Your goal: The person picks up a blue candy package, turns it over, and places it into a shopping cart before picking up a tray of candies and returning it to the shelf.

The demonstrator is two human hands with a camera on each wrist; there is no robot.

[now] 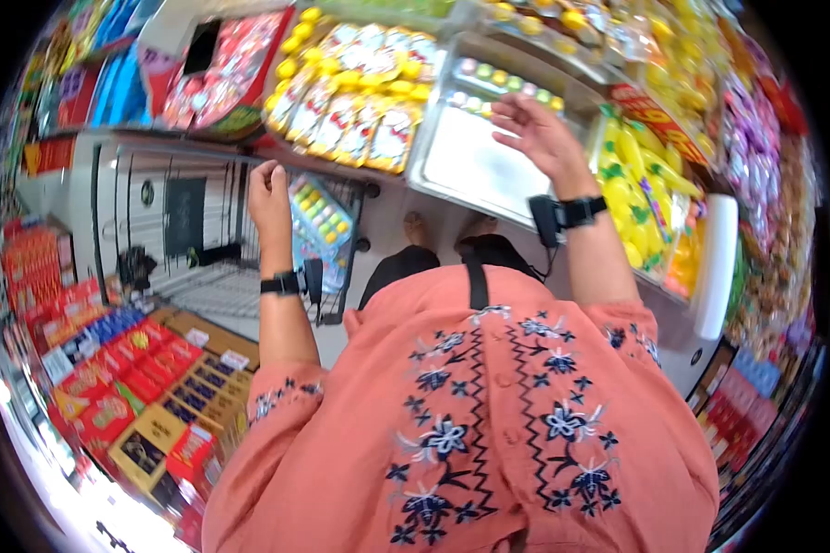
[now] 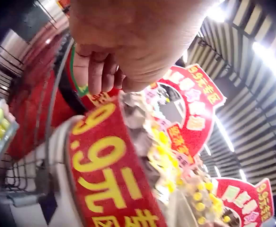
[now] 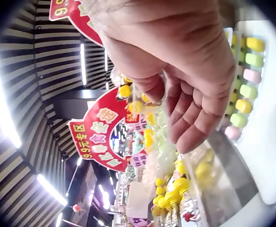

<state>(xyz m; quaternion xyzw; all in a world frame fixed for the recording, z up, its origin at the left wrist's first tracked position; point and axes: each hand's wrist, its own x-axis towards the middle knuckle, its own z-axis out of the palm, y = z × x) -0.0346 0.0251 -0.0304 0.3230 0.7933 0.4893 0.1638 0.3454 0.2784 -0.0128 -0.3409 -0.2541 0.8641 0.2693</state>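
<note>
In the head view my left hand (image 1: 269, 195) is over the rim of a wire shopping cart (image 1: 235, 157), its fingers loosely bent with nothing seen in them. Beside it, inside the cart, lies a clear pack of yellow, green and pink pieces (image 1: 323, 217). My right hand (image 1: 542, 138) hovers over a white display bin (image 1: 484, 157), fingers relaxed and slightly bent, holding nothing. Rows of small pastel pieces (image 3: 244, 90) line the bin's far end, close to these fingers in the right wrist view.
Left of the bin are yellow-topped packets (image 1: 355, 92) and a box of pink wrapped sweets (image 1: 226, 74) with a black phone-like rectangle (image 1: 202, 48) on top. Yellow banana-shaped packs (image 1: 629, 184) lie to the right. Red boxes (image 1: 111, 387) stand behind the cart. A red price strip (image 2: 109, 165) edges the display.
</note>
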